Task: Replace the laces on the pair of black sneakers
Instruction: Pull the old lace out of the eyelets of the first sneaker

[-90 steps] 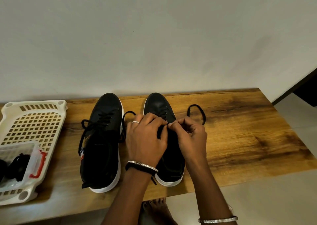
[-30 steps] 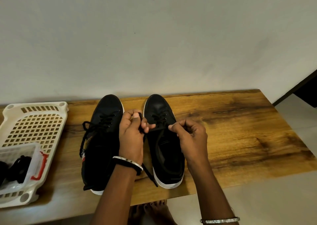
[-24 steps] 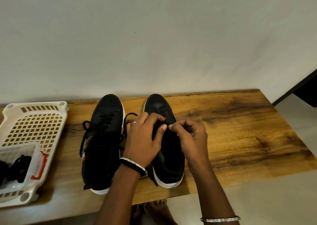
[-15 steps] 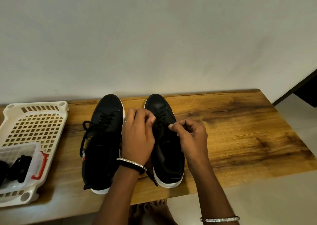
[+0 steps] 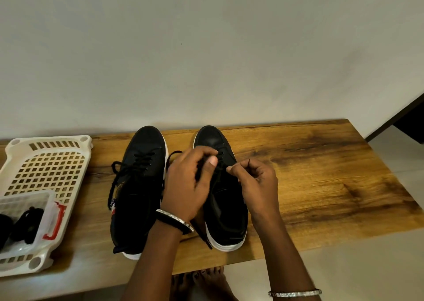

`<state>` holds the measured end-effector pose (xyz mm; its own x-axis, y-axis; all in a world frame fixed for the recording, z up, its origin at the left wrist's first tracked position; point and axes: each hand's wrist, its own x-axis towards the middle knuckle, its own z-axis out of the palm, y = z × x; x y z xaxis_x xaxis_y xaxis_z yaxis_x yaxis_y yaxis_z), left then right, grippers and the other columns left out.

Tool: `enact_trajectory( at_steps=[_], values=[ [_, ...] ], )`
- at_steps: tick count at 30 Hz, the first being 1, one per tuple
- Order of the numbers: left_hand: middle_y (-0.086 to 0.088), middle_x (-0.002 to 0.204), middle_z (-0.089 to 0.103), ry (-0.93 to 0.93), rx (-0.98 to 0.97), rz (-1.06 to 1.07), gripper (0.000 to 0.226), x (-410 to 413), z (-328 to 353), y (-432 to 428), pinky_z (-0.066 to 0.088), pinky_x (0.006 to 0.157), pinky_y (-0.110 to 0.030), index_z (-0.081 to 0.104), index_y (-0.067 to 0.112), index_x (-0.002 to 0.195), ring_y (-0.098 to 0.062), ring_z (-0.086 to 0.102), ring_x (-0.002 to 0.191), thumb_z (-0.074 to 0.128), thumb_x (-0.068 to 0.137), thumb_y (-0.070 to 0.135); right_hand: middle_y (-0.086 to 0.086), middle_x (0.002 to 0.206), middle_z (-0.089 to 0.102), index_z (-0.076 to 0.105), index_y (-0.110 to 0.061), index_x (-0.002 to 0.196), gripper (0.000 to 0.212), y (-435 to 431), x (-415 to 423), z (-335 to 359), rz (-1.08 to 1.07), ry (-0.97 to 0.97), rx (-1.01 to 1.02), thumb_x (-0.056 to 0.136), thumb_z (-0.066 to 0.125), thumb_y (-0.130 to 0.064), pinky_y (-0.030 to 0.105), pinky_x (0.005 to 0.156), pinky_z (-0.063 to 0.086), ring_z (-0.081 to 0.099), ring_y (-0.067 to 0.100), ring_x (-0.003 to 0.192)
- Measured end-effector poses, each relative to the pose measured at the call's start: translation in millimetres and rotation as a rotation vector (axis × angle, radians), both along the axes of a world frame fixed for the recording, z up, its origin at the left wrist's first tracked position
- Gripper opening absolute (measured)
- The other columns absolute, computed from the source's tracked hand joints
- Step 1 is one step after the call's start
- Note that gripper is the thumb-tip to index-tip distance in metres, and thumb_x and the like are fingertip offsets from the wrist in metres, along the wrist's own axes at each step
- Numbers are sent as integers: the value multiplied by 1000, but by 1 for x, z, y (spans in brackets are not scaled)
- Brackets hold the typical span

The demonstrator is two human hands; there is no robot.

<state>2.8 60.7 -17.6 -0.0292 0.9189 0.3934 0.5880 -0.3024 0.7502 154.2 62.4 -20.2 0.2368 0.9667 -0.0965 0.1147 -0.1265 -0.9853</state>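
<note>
Found both black sneakers side by side on wooden bench (image 5: 321, 186), toes toward wall (image 5: 206, 48), heels toward camera.

Logged left sneaker (image 5: 140, 186) as laced at the front eyelets, with its own lace (image 5: 141, 160) crossing there and one loose end trailing down the outer side. Touched by neither hand.

Saw both hands over right sneaker (image 5: 226, 215), above the eyelet rows just behind the toe cap.

Noted left hand (image 5: 185, 186) curled, thumb and fingers gripping black lace (image 5: 172, 155). Caught a loop of that lace sticking out past the knuckles, over the gap between the two sneakers. Motion blur on the fingers, so exact grip hard to read.

Noted right hand (image 5: 257, 183) with thumb pressed to forefinger in a tight pinch at the right-side eyelet row, other fingers curled in. Could not tell what sat in that pinch: black on black, too small.

Spotted thin black strand (image 5: 206, 242) below left wrist, beside right sneaker's heel. Lace end or wrist tie, not clear.

Also noted:
- silver and black bangles (image 5: 175, 220) on left wrist
- silver bracelet (image 5: 294, 293) on right wrist
- white perforated basket (image 5: 46, 167) at bench's left end, well apart from the sneakers
- clear plastic box (image 5: 48, 209) with red latch inside that basket, holding dark items, not identifiable
- bare feet (image 5: 206, 282) on floor below bench's near edge
</note>
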Motion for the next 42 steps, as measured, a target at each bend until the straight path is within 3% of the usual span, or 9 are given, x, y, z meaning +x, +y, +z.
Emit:
enact_trajectory(
  at_steps=[3, 6, 8, 11, 13, 17, 22, 34, 42],
  values=[
    [11, 90, 49, 367, -22, 59, 10, -2, -9, -1, 37, 82, -36, 66, 29, 99, -12, 52, 90, 60, 91, 32, 4, 71, 69, 70, -11, 69, 14, 0, 0, -1, 10, -5, 5, 82, 76, -9, 21, 63, 51, 65, 12, 69],
    [6, 95, 52, 423, -8, 147, 2, 0, -10, 0, 37, 82, -36, 62, 24, 92, -16, 52, 93, 61, 93, 24, 5, 71, 69, 70, -10, 68, 14, 0, 0, -1, 4, -15, 7, 81, 77, -10, 22, 63, 51, 65, 14, 69],
    [4, 96, 52, 153, 10, 214, 10, 2, -9, 2, 40, 80, -28, 59, 18, 92, -7, 50, 87, 51, 98, 19, 2, 69, 68, 69, -11, 68, 16, -1, 0, 0, 1, -2, -2, 81, 77, -9, 20, 62, 50, 63, 9, 67],
    [5, 89, 52, -625, -156, 214, 23, -6, 0, 7, 42, 72, -25, 54, 18, 90, -4, 49, 74, 38, 106, 22, 0, 67, 66, 69, -11, 68, 15, -1, 1, 2, 2, 13, -16, 81, 76, -10, 20, 62, 50, 62, 8, 66],
    [2, 88, 55, -755, -213, 195, 26, -13, 0, 8, 44, 68, -28, 54, 19, 87, -7, 50, 72, 38, 107, 20, 1, 69, 66, 69, -11, 68, 14, -1, 0, 2, -6, 17, -16, 80, 77, -10, 22, 63, 51, 61, 9, 66],
    [-2, 103, 57, -209, -122, 295, 12, -7, -7, 5, 44, 80, -22, 62, 18, 90, -12, 55, 89, 54, 99, 18, 6, 78, 71, 72, -16, 74, 11, 0, -1, -1, -7, -14, 16, 81, 76, -8, 37, 69, 55, 66, 23, 74],
    [-1, 124, 56, 375, -75, 355, 23, 8, -5, -3, 38, 93, -43, 65, 22, 109, -26, 42, 123, 64, 87, 22, -9, 98, 64, 76, -23, 95, 29, 0, -3, 0, 147, -319, 310, 82, 70, 2, 19, 69, 51, 62, 11, 82],
    [11, 64, 46, 243, -134, 95, 19, 6, -6, -13, 48, 51, -34, 46, 28, 80, -9, 50, 58, 53, 72, 44, -11, 96, 65, 72, -22, 96, 16, 1, -7, -7, 151, -716, 401, 83, 77, -14, 35, 72, 55, 62, 10, 88],
    [7, 59, 44, 260, -75, 92, 24, 9, -11, -13, 28, 45, -23, 41, 21, 76, -12, 43, 50, 63, 86, 24, -5, 68, 61, 58, -16, 72, 21, 2, -8, -6, -82, -43, 55, 91, 66, -14, 34, 66, 47, 57, 10, 66]
  ],
)
